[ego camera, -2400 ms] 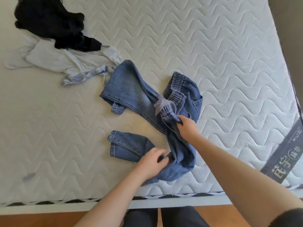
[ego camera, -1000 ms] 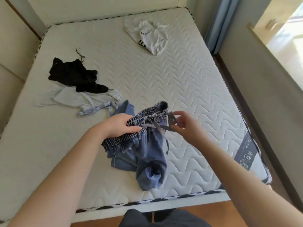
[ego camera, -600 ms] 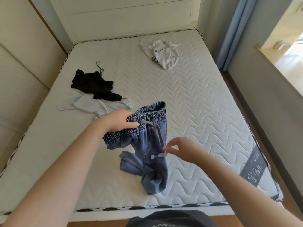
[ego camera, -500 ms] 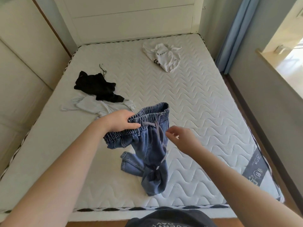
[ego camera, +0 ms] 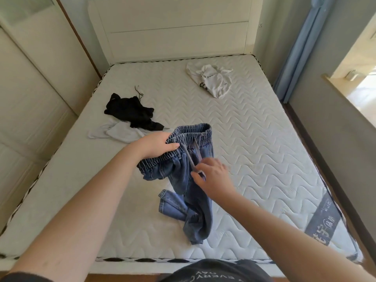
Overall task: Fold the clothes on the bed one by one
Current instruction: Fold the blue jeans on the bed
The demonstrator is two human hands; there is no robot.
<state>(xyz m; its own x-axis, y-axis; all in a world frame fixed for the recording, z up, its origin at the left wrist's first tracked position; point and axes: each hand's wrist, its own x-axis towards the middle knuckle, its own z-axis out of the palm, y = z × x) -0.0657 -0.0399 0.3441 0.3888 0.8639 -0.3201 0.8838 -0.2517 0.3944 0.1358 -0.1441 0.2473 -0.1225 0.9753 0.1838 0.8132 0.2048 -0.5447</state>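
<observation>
White quilted mattress with wavy stitching, black-and-white piping along its edge, grey brand label at the near right corner. White panelled headboard at the far end against a pale wall. Cream panelled wardrobe doors along the left side, brown trim strip beside them. Blue curtain hangs at far right. Grey wall on right below a sunlit window ledge. Dark wood floor strip beside the bed.

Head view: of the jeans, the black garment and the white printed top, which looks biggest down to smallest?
1. Jeans, clearly largest, though nearest the camera.
2 and 3. Black garment and white printed top look about alike; both are crumpled and the top lies farther off, so no ranking.
</observation>
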